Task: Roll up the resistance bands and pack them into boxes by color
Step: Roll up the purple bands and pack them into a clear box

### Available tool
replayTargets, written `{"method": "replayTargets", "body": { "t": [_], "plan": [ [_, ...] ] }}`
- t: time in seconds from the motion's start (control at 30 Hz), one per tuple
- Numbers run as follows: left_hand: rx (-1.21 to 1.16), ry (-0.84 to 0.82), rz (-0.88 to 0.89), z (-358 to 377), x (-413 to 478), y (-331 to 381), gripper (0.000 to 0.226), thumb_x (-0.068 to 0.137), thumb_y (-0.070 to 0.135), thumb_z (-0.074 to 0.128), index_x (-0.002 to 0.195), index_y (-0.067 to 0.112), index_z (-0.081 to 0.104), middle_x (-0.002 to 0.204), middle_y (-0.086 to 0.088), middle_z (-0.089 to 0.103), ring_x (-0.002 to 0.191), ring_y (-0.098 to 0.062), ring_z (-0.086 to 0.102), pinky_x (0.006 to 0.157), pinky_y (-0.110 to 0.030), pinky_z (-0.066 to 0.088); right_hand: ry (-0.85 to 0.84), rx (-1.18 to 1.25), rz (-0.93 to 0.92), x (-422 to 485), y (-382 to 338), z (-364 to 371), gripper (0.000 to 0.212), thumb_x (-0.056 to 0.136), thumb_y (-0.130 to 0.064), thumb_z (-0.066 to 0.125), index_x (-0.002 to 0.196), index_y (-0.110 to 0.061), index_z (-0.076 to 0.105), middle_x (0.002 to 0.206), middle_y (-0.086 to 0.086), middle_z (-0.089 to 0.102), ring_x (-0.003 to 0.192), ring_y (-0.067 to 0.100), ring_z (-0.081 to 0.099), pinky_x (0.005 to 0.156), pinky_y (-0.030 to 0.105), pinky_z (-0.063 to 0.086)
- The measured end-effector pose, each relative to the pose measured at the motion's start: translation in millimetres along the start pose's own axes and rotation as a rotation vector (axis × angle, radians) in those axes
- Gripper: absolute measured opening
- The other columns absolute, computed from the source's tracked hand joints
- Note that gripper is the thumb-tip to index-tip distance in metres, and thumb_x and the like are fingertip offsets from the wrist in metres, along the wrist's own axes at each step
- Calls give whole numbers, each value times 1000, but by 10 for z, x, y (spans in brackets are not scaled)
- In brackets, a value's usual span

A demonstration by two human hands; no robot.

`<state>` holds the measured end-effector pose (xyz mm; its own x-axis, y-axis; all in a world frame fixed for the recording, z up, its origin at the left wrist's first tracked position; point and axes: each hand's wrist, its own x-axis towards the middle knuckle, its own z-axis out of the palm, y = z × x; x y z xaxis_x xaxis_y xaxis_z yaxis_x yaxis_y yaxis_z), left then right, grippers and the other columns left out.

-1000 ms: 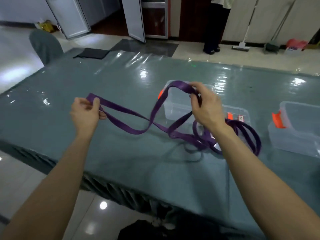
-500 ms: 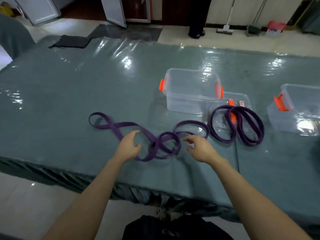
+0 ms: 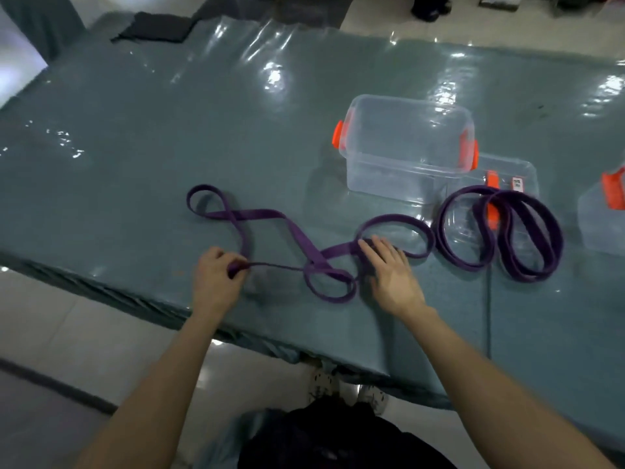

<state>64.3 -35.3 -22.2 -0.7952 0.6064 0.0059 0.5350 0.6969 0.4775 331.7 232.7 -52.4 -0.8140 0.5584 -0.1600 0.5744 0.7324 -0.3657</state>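
Note:
A long purple resistance band (image 3: pixel 267 214) lies in loose loops across the near part of the table. My left hand (image 3: pixel 216 279) pinches one fold of it at the near edge. My right hand (image 3: pixel 389 272) lies flat with straight fingers on the band where its loops cross. Further right, more purple band loops (image 3: pixel 527 231) lie over a clear lid (image 3: pixel 521 170). A clear box with orange clips (image 3: pixel 406 147) stands open behind the band.
A second clear box with an orange clip (image 3: pixel 605 211) sits at the right edge of view. The table (image 3: pixel 169 130) has a shiny teal cover; its near edge runs just below my hands. A dark cloth (image 3: pixel 155 27) lies at the far left corner.
The band went from held up in both hands to lying on the table. My left hand has now pinched a fold, and my right hand has come down flat on the band.

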Motion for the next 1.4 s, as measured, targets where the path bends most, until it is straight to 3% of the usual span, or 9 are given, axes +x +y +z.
{"method": "replayTargets", "body": {
  "t": [0.1, 0.2, 0.33, 0.47, 0.6, 0.73, 0.83, 1.0, 1.4],
  "plan": [
    [86, 255, -247, -312, 16, -397, 19, 91, 25, 83, 110, 20, 83, 96, -11, 61, 89, -38, 63, 80, -50, 57, -136, -53, -30, 56, -118, 72, 82, 98, -12, 62, 171, -25, 26, 181, 3, 11, 165, 28, 19, 133, 50, 16],
    [-1, 7, -349, -303, -13, -555, 35, 100, 15, 70, 135, 15, 74, 97, -12, 73, 92, -34, 69, 88, -43, 56, -210, -23, 51, 65, -104, 120, 67, 99, -16, 67, 161, -15, 43, 181, 3, 8, 154, 35, 36, 124, 47, 35],
    [-51, -218, -328, -125, -181, -552, 58, 102, 6, 61, 159, 7, 49, 136, -20, 62, 123, -40, 62, 111, -51, 50, -138, -63, 103, 39, -143, 87, 52, 96, -16, 66, 148, -13, 60, 164, 11, 44, 148, 34, 43, 121, 46, 38],
    [-65, 8, -353, -49, -249, -525, 26, 106, 26, 62, 130, 17, 65, 106, -8, 67, 97, -33, 67, 91, -52, 58, 182, -74, 84, -8, -416, 55, 50, 74, 1, 68, 123, -8, 72, 135, 20, 58, 124, 43, 54, 99, 54, 49],
    [23, 247, -232, -97, -69, -504, 18, 104, 25, 67, 107, 8, 72, 106, -15, 61, 97, -38, 61, 89, -56, 55, 249, 83, -70, 250, -882, 63, 42, 88, -8, 70, 129, -6, 67, 134, 16, 61, 125, 39, 58, 105, 54, 51],
    [18, 28, -285, -106, 167, -586, 42, 109, 37, 60, 138, 7, 64, 137, -21, 62, 124, -43, 60, 107, -56, 50, -4, 73, 94, 500, -1086, 222, 64, 98, -31, 73, 153, -9, 48, 142, 16, 60, 132, 38, 57, 108, 50, 49],
    [-38, -202, -370, -38, 207, -632, 60, 109, 47, 60, 154, 7, 52, 146, -20, 61, 133, -41, 60, 111, -53, 50, -64, 29, 186, 403, -960, 394, 48, 100, -24, 69, 144, -10, 58, 135, 16, 66, 126, 38, 61, 108, 45, 49],
    [-134, -225, -376, 149, 194, -643, 35, 104, 38, 71, 127, 12, 65, 123, -11, 73, 108, -31, 68, 93, -46, 57, -12, 258, 280, 204, -790, 328, 23, 98, -17, 71, 120, -11, 69, 122, 12, 70, 114, 36, 67, 99, 45, 54],
    [-774, 156, -68, -1276, 1302, 82, 19, 102, 4, 72, 115, 8, 58, 107, -24, 75, 95, -31, 73, 91, -45, 61, 237, 349, -101, 1069, -1376, -2169, 28, 107, -13, 58, 130, -16, 73, 110, 5, 75, 103, 27, 72, 101, 47, 56]
  ]
}}
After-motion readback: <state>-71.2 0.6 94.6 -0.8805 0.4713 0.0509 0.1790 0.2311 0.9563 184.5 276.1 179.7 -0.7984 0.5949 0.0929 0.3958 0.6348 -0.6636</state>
